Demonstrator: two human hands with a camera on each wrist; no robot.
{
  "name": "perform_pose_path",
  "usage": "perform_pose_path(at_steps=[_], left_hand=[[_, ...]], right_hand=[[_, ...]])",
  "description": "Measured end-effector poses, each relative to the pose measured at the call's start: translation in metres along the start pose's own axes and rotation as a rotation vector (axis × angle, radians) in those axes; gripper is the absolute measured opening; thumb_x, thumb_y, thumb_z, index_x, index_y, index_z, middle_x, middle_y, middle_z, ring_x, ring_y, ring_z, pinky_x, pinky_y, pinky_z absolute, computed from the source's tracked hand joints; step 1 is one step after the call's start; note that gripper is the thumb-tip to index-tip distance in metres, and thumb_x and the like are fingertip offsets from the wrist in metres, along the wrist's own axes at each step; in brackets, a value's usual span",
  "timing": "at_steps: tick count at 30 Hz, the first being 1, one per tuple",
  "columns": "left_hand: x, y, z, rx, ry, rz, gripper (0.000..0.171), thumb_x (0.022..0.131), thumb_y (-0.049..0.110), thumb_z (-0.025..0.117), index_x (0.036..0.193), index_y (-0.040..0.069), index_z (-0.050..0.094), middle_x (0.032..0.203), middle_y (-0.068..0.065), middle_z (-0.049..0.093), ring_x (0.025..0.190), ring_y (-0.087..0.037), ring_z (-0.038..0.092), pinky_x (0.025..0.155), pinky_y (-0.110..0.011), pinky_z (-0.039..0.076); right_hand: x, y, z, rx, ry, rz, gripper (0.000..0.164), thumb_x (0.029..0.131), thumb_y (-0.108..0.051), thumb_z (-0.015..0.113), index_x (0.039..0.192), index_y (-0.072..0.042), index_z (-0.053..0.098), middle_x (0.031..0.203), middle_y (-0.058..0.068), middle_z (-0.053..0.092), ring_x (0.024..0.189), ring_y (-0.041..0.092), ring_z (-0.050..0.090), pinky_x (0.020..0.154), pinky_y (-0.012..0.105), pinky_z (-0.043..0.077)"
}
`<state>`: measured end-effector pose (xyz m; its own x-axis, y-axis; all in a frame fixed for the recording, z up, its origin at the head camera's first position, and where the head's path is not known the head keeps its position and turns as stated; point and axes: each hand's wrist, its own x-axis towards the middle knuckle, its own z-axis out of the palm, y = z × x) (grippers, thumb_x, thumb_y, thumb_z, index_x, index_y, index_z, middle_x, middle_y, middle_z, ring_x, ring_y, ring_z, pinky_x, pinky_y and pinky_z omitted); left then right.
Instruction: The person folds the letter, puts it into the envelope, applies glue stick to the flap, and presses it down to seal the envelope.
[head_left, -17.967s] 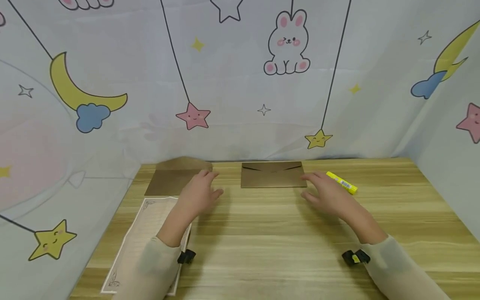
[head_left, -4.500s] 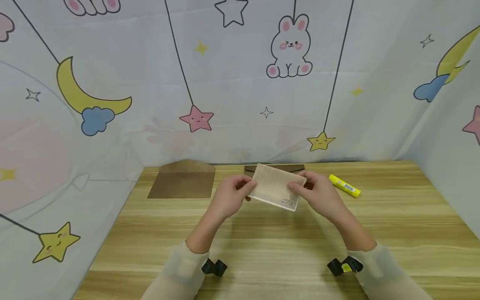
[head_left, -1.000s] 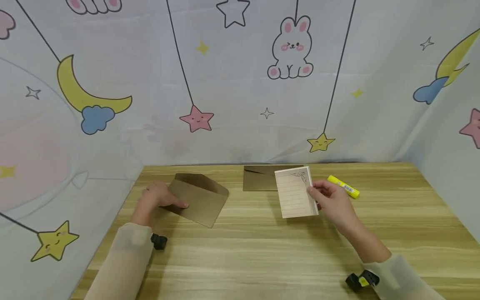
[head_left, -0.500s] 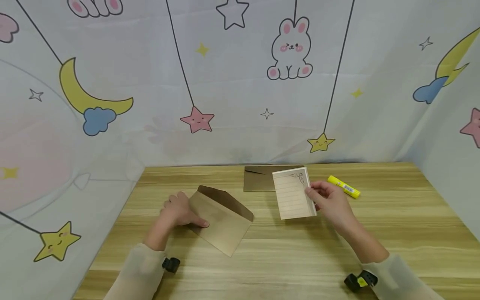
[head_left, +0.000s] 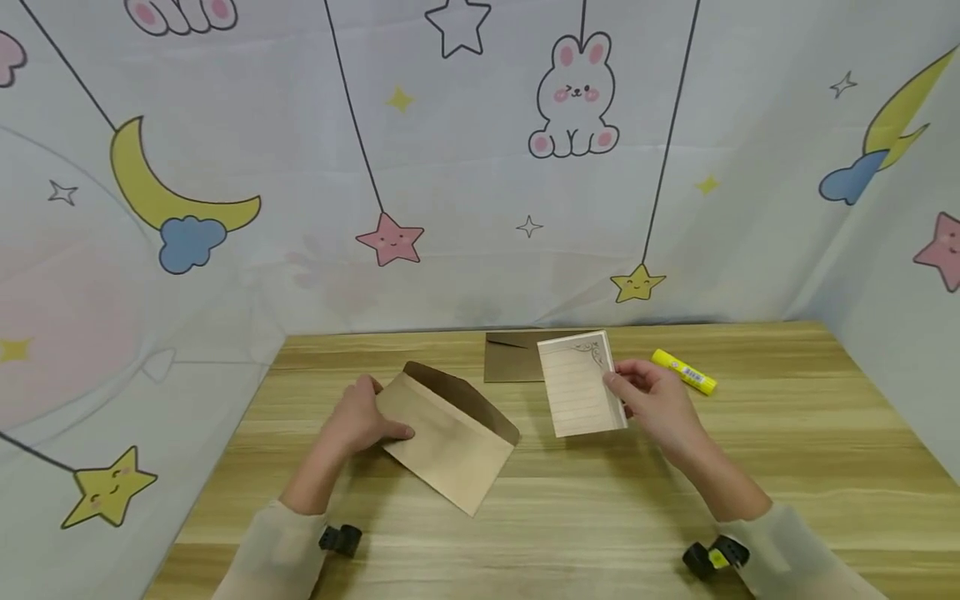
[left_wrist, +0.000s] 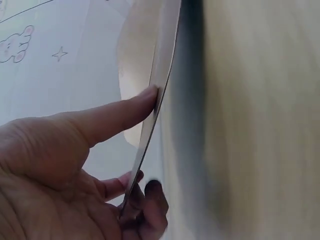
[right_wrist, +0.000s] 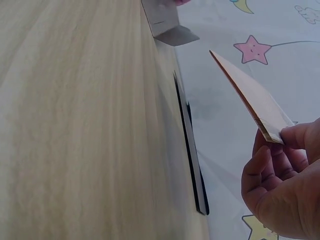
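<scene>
My left hand (head_left: 365, 417) pinches a brown envelope (head_left: 450, 446) by its left end, thumb on the near face. Its flap stands up and the mouth faces up and right. The left wrist view shows the thumb on one side of the envelope (left_wrist: 162, 50) and fingers behind it, off the table. To the right, my right hand (head_left: 663, 404) holds a folded sheet of lined letter paper (head_left: 581, 387) by its right edge, with scrollwork at the top corner. In the right wrist view this folded paper (right_wrist: 250, 95) is raised and apart from both envelopes.
A second brown envelope (head_left: 513, 367), flap down, lies at the table's back edge, partly hidden by the letter paper. A yellow glue stick (head_left: 684, 372) lies behind the right hand. A printed curtain (head_left: 465, 167) hangs behind the wooden table (head_left: 600, 517).
The letter paper lay unfolded at left, then both hands held it folded; now only the right does. My left hand has lifted the open envelope from the back left and brought it rightward and nearer.
</scene>
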<state>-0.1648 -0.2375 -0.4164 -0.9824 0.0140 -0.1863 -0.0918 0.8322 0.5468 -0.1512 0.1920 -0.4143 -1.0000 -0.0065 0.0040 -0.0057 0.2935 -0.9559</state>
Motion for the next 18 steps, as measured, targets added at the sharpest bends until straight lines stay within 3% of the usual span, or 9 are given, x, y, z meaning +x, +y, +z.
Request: perform_pose_path(at_steps=[4, 8, 10, 13, 16, 18], left_hand=[[0.0, 0.005, -0.012, -0.146, 0.019, 0.031, 0.077, 0.084, 0.021, 0.093, 0.142, -0.005, 0.049, 0.139, -0.033, 0.053, 0.123, -0.048, 0.055, 0.097, -0.058, 0.051], [0.002, 0.012, -0.021, -0.291, 0.086, 0.045, 0.07, 0.087, 0.018, 0.09, 0.145, 0.002, 0.054, 0.141, -0.028, 0.053, 0.126, -0.044, 0.054, 0.095, -0.053, 0.052], [0.004, 0.016, -0.022, -0.41, 0.109, 0.064, 0.068, 0.088, 0.014, 0.089, 0.145, 0.002, 0.054, 0.139, -0.026, 0.056, 0.12, -0.041, 0.059, 0.09, -0.047, 0.057], [0.006, 0.023, -0.02, -0.566, 0.158, 0.093, 0.064, 0.089, 0.01, 0.088, 0.144, 0.0, 0.056, 0.141, -0.025, 0.06, 0.098, -0.026, 0.069, 0.078, -0.034, 0.061], [0.007, 0.033, -0.016, -0.688, 0.209, 0.11, 0.058, 0.09, 0.006, 0.086, 0.14, 0.0, 0.059, 0.107, -0.017, 0.071, 0.071, -0.015, 0.064, 0.068, -0.028, 0.061], [0.009, 0.04, -0.012, -0.736, 0.229, 0.116, 0.053, 0.09, 0.007, 0.086, 0.137, 0.001, 0.06, 0.085, -0.007, 0.067, 0.066, -0.011, 0.06, 0.066, -0.027, 0.059]], right_hand=[[0.0, -0.003, -0.001, -0.011, -0.003, 0.004, 0.034, 0.108, -0.027, 0.066, 0.125, 0.002, 0.067, 0.109, 0.016, 0.068, 0.09, 0.022, 0.063, 0.07, 0.029, 0.06], [0.001, -0.005, 0.001, 0.005, -0.007, -0.003, 0.035, 0.108, -0.027, 0.067, 0.127, 0.002, 0.068, 0.109, 0.016, 0.068, 0.09, 0.021, 0.064, 0.071, 0.03, 0.06], [0.002, -0.007, 0.002, 0.018, -0.014, -0.009, 0.035, 0.107, -0.027, 0.068, 0.127, 0.002, 0.068, 0.109, 0.015, 0.068, 0.09, 0.02, 0.064, 0.071, 0.03, 0.061], [0.003, -0.01, 0.006, 0.034, -0.03, -0.02, 0.035, 0.106, -0.025, 0.07, 0.127, 0.002, 0.067, 0.11, 0.015, 0.068, 0.089, 0.019, 0.065, 0.072, 0.033, 0.062], [0.005, -0.013, 0.01, 0.034, -0.05, -0.056, 0.031, 0.106, -0.023, 0.07, 0.124, 0.002, 0.067, 0.108, 0.016, 0.069, 0.087, 0.02, 0.066, 0.072, 0.036, 0.063], [0.006, -0.015, 0.014, 0.035, -0.061, -0.098, 0.027, 0.105, -0.019, 0.071, 0.122, 0.003, 0.068, 0.106, 0.018, 0.07, 0.085, 0.02, 0.068, 0.071, 0.039, 0.063]])
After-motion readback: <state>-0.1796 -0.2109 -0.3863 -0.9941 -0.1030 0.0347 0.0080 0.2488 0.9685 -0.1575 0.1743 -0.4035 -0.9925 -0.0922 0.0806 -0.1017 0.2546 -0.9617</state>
